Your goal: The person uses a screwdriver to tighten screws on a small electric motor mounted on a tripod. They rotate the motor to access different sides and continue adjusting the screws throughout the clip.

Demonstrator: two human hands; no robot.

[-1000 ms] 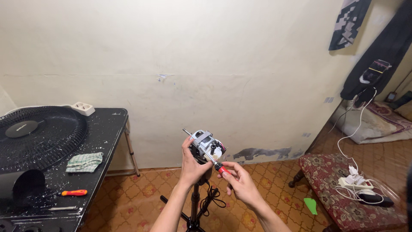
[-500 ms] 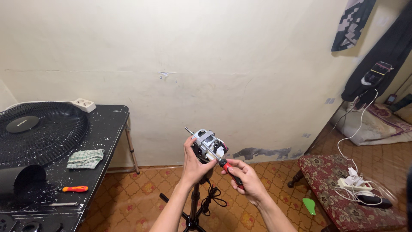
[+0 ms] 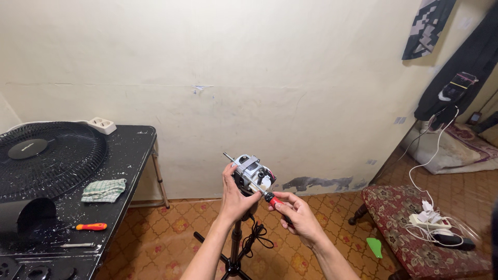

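A bare fan motor [image 3: 252, 175] with a metal shaft pointing up-left sits atop a black stand pole [image 3: 236, 243]. My left hand [image 3: 234, 199] grips the motor's body from below and behind. My right hand [image 3: 296, 217] holds a red-and-black-handled screwdriver [image 3: 271, 199], its tip set against the motor's right side. A black cord [image 3: 258, 236] hangs in loops from the motor beside the pole.
A paint-spattered black table [image 3: 129, 155] at left carries a black fan grille [image 3: 46, 155], a green checked cloth [image 3: 104, 190], an orange-handled screwdriver [image 3: 91, 226] and a white power socket [image 3: 101, 125]. At right a patterned bench [image 3: 410, 228] holds a white power strip [image 3: 429, 221] and cables.
The view has shifted slightly. My hands stay on the motor and the screwdriver; the screwdriver's tip remains at the motor's side.
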